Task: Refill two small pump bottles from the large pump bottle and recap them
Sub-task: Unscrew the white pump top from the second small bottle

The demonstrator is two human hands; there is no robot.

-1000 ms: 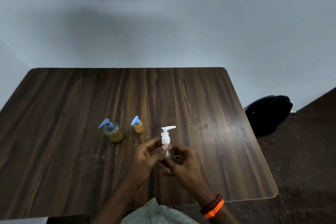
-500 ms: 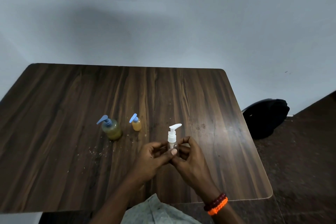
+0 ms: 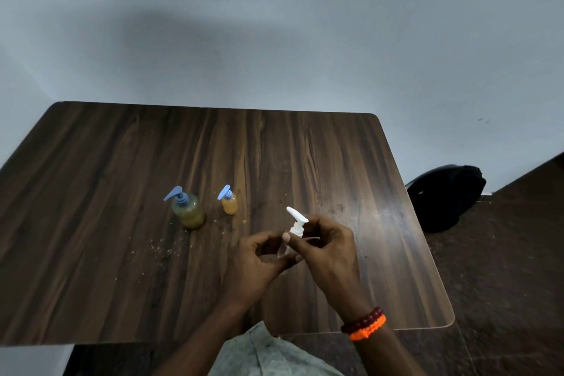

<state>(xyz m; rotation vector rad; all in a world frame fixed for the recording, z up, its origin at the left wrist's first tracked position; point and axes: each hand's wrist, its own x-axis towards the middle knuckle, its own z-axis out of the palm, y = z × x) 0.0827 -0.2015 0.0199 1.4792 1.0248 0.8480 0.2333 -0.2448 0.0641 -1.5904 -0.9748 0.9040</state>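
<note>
Above the near middle of the dark wooden table (image 3: 122,253), both my hands hold a small clear bottle with a white pump cap (image 3: 296,221). My left hand (image 3: 256,265) grips the clear body from the left. My right hand (image 3: 328,250) pinches the white pump collar; the nozzle points up and left. Most of the bottle's body is hidden by my fingers. The large bottle (image 3: 187,209), blue pump, yellowish liquid, stands to the left. A small amber bottle (image 3: 229,201) with a blue pump stands beside it.
Crumbs lie scattered on the wood near the large bottle. A black bag (image 3: 445,195) sits on the floor past the table's right edge. A grey wall rises behind the table. Red and orange bands circle my right wrist.
The white pump's nozzle has swung from pointing right to pointing up-left, and the pump sits lower between my fingers. My view has shifted slightly. The two blue-capped bottles have not moved.
</note>
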